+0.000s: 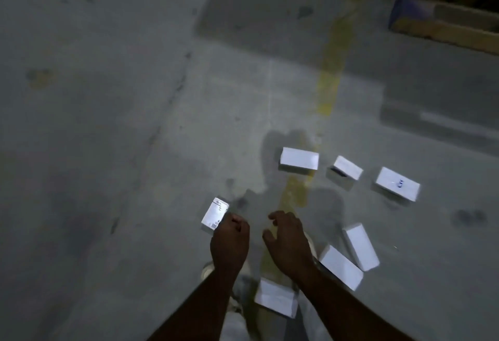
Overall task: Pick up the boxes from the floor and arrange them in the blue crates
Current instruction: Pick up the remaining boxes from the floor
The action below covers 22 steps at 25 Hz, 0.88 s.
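Both forearms reach down from the bottom edge over a grey concrete floor (pixel 108 124). Between them, closest in, a white box (pixel 275 298) lies flat on a worn yellow line (pixel 328 81) painted on the floor. The left hand (pixel 229 240) has its fingers curled in as a loose fist and holds nothing; its knuckles are just beside a small labelled box (pixel 215 215) that lies tilted on the floor to the hand's left. The right hand (pixel 289 240) hangs slack, fingers loosely bent and spread, gripping nothing.

To the right of the right wrist two more white boxes lie side by side, touching: a nearer box (pixel 341 267) and a longer box (pixel 361 247) behind it. Farther off, three boxes sit in a loose row: one flat box (pixel 299 158) at the yellow line, an opened box (pixel 344 171) with its lid partly lifted, and a box with blue writing (pixel 398 184) on its top, well apart from the hands.

At the top right corner stands a wooden pallet (pixel 445 29), with a bluish-purple block at its corner. The scene is dim and somewhat blurred.
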{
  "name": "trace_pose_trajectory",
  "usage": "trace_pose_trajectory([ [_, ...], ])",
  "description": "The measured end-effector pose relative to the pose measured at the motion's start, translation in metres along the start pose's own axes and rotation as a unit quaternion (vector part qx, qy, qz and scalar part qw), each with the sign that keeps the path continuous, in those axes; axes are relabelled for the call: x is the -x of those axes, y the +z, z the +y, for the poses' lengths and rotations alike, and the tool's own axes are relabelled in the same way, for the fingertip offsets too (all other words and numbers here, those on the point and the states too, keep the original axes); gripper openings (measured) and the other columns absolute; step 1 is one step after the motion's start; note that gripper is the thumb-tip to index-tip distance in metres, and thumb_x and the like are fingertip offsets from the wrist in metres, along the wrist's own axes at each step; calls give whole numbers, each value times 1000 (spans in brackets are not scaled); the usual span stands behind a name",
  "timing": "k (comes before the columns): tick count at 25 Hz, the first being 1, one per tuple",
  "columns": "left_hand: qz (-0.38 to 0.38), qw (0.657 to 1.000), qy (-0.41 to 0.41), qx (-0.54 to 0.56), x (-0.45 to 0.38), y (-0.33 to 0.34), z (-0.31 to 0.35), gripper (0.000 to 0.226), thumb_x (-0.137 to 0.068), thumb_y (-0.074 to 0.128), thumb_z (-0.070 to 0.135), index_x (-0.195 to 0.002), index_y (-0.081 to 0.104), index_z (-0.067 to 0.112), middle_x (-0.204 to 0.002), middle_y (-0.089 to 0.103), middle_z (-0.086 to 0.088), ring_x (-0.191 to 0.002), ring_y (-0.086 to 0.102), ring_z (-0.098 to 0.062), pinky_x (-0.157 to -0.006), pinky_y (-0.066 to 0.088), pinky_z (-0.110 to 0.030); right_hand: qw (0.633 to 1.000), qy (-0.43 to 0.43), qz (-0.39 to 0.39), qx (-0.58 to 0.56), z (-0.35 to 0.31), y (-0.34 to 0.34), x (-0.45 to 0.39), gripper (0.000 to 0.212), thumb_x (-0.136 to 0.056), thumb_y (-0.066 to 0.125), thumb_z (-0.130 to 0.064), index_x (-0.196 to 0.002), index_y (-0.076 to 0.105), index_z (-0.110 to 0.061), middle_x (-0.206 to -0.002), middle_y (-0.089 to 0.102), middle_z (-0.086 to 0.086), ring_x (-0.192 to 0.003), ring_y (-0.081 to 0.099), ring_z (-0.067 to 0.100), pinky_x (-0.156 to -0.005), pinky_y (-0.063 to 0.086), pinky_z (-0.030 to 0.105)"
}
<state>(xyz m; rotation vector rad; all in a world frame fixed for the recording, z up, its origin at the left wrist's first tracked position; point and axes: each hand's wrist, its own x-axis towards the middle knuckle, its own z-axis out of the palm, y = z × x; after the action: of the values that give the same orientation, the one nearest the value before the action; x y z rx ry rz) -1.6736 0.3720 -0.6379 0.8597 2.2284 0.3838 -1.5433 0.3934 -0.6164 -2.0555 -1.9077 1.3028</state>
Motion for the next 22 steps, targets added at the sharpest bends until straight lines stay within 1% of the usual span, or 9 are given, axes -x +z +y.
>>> trace_pose_trajectory([
  [1,4,1000,-13,-6,-24,23,-14,6,-91,63,20,-87,64,15,-82,71,-8,-84,68,-33,-71,49,-34,1000,-4,-2,-5,16,19,-30,37,-91,62,-23,-126,57,-13,-118,57,8,-116,50,25,-99,39,34],
  [3,24,999,-13,-23,-65,72,-49,13,-89,66,19,-100,66,12,-89,73,-8,-91,68,-31,-75,48,-33,1000,-9,-11,2,50,54,-84,37,-90,62,-22,-125,57,-11,-117,58,11,-115,50,28,-97,40,37],
  [5,39,998,-5,-50,-102,119,-88,27,-85,70,22,-107,65,7,-93,70,-10,-95,68,-33,-78,50,-36,999,-18,-29,18,86,86,-133,38,-92,60,-23,-128,55,-10,-119,56,13,-117,49,30,-97,40,37],
  [8,12,989,-45,-139,-156,170,-128,53,-82,75,27,-124,56,3,-118,59,-16,-117,55,-36,-94,46,-45,999,-25,-27,40,139,120,-191,37,-92,59,-20,-128,55,-8,-119,55,16,-117,48,32,-97,38,36],
  [13,56,954,-96,-279,-220,221,-183,94,-71,79,33,-149,34,6,-149,42,-15,-142,36,-33,-110,34,-51,998,-26,-39,43,191,174,-236,35,-91,59,-21,-124,55,-10,-115,55,14,-115,46,31,-91,40,37],
  [15,105,946,-105,-289,-236,237,-201,81,-75,66,27,-148,36,8,-141,50,-16,-137,42,-34,-112,31,-55,998,-23,-40,33,199,189,-244,35,-91,60,-21,-124,55,-12,-116,54,12,-114,46,29,-90,41,37],
  [17,147,941,-100,-288,-246,242,-210,64,-81,52,28,-143,43,10,-128,56,-17,-123,53,-37,-110,33,-58,998,-27,-42,25,203,197,-247,35,-91,60,-22,-124,56,-13,-115,54,11,-114,46,27,-90,42,38],
  [20,74,953,-64,-288,-239,240,-193,82,-72,78,38,-143,44,15,-125,55,-15,-115,56,-37,-105,39,-53,999,-15,-47,22,206,197,-248,35,-91,59,-25,-124,55,-15,-117,54,9,-115,46,26,-89,46,39],
  [22,22,967,-44,-250,-234,239,-172,90,-70,82,43,-146,40,20,-126,53,-12,-117,54,-34,-100,43,-49,999,-12,-48,23,205,193,-248,35,-91,60,-25,-124,55,-15,-117,54,10,-115,46,27,-90,45,38],
])
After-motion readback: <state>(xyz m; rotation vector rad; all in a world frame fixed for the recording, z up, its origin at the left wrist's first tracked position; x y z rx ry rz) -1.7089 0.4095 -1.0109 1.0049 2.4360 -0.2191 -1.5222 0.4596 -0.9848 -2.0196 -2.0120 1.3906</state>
